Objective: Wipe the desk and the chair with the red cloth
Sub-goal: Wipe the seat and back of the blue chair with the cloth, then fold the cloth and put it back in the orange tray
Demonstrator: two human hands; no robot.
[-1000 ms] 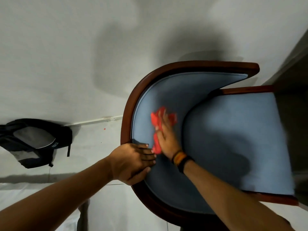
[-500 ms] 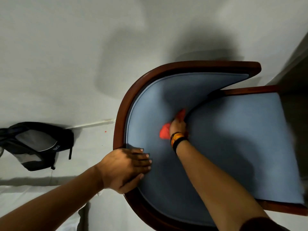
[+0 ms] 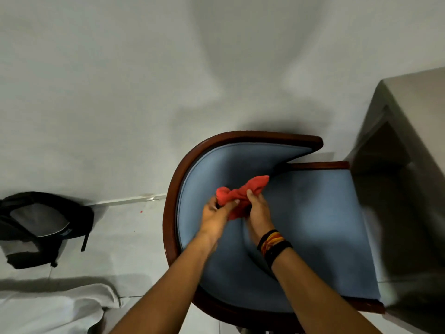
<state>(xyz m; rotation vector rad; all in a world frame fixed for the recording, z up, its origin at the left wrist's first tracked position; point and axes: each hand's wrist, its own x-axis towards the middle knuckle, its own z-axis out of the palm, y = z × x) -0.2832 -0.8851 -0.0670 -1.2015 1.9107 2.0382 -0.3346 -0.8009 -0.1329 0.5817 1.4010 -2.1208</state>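
White wall and pale floor tiles behind, w/ a black backpack (image 3: 41,227) on the floor at left. You're on the chair step: the chair (image 3: 313,225), blue padding in a dark wood frame, sits right below you. Both hands are off the upholstery, bunching the red cloth (image 3: 240,196) just above the seat. Left hand (image 3: 216,215) pinches one end, right hand (image 3: 258,208) is closed round the other. Looks like a refold for a fresh face, though the blur leaves that unsure. Next you need one hand to press the cloth flat on the seat or backrest and sweep. Desk (image 3: 409,141) waits at right, close to the chair.
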